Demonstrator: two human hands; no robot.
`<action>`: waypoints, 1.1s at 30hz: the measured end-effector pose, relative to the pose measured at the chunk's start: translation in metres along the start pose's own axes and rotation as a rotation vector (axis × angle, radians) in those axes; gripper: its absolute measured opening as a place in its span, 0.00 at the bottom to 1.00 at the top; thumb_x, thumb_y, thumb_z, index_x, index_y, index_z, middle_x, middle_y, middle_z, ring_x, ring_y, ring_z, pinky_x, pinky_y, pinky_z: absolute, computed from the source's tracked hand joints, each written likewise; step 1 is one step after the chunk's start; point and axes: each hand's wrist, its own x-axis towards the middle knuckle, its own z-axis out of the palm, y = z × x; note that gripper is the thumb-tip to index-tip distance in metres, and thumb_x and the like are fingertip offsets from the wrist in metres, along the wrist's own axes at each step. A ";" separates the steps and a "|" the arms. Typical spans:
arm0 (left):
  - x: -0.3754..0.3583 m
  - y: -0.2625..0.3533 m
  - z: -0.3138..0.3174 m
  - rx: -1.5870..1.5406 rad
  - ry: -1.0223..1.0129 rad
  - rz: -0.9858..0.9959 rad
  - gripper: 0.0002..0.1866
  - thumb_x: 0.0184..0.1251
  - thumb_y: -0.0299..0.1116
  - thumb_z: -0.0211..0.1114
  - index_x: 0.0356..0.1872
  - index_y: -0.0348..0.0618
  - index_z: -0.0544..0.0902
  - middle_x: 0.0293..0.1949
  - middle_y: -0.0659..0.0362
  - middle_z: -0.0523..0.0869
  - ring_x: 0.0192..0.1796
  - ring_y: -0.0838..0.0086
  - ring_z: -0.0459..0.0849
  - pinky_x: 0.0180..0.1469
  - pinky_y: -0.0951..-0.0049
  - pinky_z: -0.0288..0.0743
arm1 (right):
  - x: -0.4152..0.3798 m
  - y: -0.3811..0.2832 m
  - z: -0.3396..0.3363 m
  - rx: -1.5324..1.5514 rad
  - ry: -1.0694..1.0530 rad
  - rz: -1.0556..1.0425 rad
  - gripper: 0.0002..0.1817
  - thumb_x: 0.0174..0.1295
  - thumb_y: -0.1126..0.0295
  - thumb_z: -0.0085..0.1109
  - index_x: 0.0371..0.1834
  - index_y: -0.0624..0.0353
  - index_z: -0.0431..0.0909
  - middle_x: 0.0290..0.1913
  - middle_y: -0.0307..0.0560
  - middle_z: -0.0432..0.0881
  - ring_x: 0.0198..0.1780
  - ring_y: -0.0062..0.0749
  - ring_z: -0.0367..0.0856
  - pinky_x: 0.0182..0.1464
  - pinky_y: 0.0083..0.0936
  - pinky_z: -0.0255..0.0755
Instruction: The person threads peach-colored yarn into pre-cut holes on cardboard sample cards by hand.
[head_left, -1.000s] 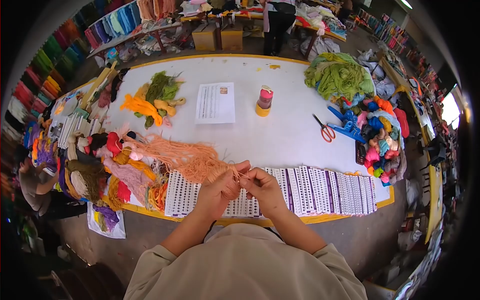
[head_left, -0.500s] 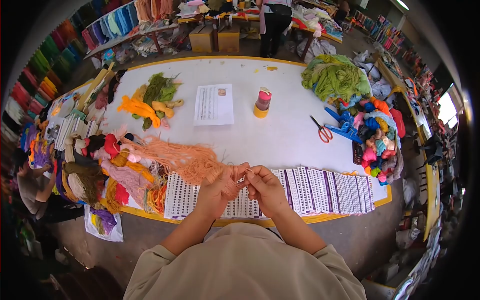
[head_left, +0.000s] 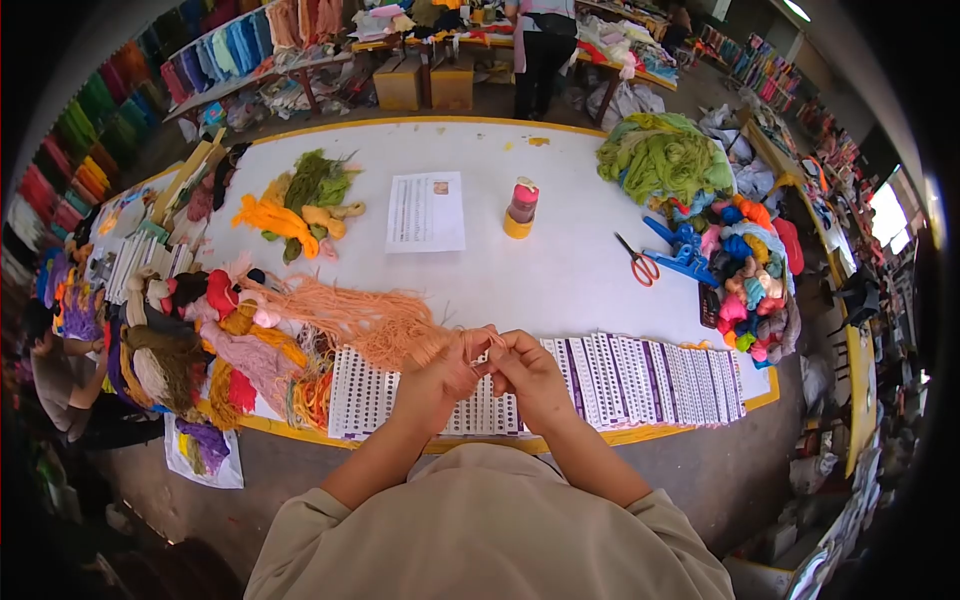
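Note:
A skein of peach yarn (head_left: 350, 312) stretches over the table from the heap at the left to my hands. My left hand (head_left: 437, 378) is closed around its near end, with strands looped at the thumb and fingers. Close beside it, my right hand (head_left: 527, 378) pinches a few of the peach strands between thumb and fingertips. Below both hands lies a long row of white and purple cards (head_left: 655, 382) with dark holes along them.
Mixed yarn hanks (head_left: 250, 350) pile up at the left. Farther back lie orange yarn (head_left: 272, 217), a printed sheet (head_left: 426, 225) and a thread cone (head_left: 522, 203). Scissors (head_left: 637, 262), a blue plastic tool (head_left: 682, 250) and green yarn (head_left: 665, 158) are at the right. A co-worker (head_left: 65, 375) sits left.
My left hand has turned slightly, and the yarn that hung between the hands shows less now. My right hand still pinches strands near the same spot. The view has shifted a little.

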 end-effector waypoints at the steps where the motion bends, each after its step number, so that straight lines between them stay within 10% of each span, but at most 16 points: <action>1: 0.000 -0.001 -0.001 0.110 -0.040 0.013 0.14 0.74 0.33 0.57 0.50 0.33 0.81 0.45 0.57 0.83 0.50 0.73 0.80 0.53 0.72 0.72 | -0.001 0.000 0.002 -0.001 0.002 -0.002 0.06 0.67 0.67 0.59 0.40 0.57 0.77 0.35 0.33 0.80 0.32 0.13 0.72 0.33 0.14 0.68; 9: -0.003 -0.010 -0.015 0.275 0.005 -0.057 0.12 0.72 0.30 0.56 0.47 0.33 0.81 0.50 0.53 0.83 0.55 0.67 0.80 0.59 0.66 0.72 | -0.005 0.006 0.005 -0.133 0.020 -0.032 0.04 0.66 0.69 0.60 0.40 0.56 0.78 0.35 0.33 0.80 0.34 0.13 0.73 0.33 0.15 0.68; 22: 0.031 -0.003 -0.011 0.497 0.252 -0.040 0.11 0.75 0.38 0.54 0.42 0.41 0.78 0.43 0.52 0.85 0.32 0.74 0.82 0.30 0.79 0.77 | -0.006 0.008 -0.035 -0.365 -0.039 0.048 0.07 0.72 0.66 0.52 0.42 0.57 0.75 0.34 0.35 0.77 0.28 0.16 0.72 0.32 0.16 0.70; 26: 0.061 0.040 -0.130 0.129 0.464 0.002 0.09 0.73 0.36 0.54 0.40 0.42 0.78 0.32 0.58 0.82 0.30 0.75 0.80 0.28 0.78 0.75 | 0.032 0.020 -0.158 -0.595 0.567 -0.531 0.08 0.73 0.65 0.49 0.41 0.57 0.74 0.43 0.42 0.80 0.39 0.21 0.76 0.44 0.22 0.73; 29: 0.062 0.090 -0.286 -0.071 0.615 0.086 0.06 0.72 0.33 0.55 0.36 0.44 0.77 0.27 0.63 0.77 0.24 0.80 0.73 0.27 0.81 0.72 | 0.037 0.016 -0.268 0.441 0.579 -0.300 0.08 0.72 0.64 0.48 0.37 0.54 0.72 0.52 0.52 0.80 0.55 0.36 0.79 0.56 0.32 0.74; 31: 0.051 0.137 -0.336 0.164 0.656 0.112 0.06 0.71 0.31 0.54 0.33 0.45 0.77 0.23 0.66 0.74 0.23 0.82 0.70 0.25 0.84 0.68 | 0.033 0.044 -0.384 0.541 0.408 -0.374 0.07 0.69 0.65 0.50 0.34 0.53 0.74 0.37 0.46 0.83 0.42 0.33 0.82 0.49 0.34 0.78; 33: 0.050 0.163 -0.320 0.211 1.036 0.343 0.09 0.72 0.31 0.52 0.30 0.45 0.76 0.20 0.67 0.70 0.20 0.83 0.67 0.21 0.86 0.62 | 0.014 0.027 -0.451 0.388 0.672 -0.265 0.08 0.68 0.66 0.53 0.31 0.53 0.74 0.28 0.41 0.79 0.30 0.27 0.80 0.36 0.23 0.77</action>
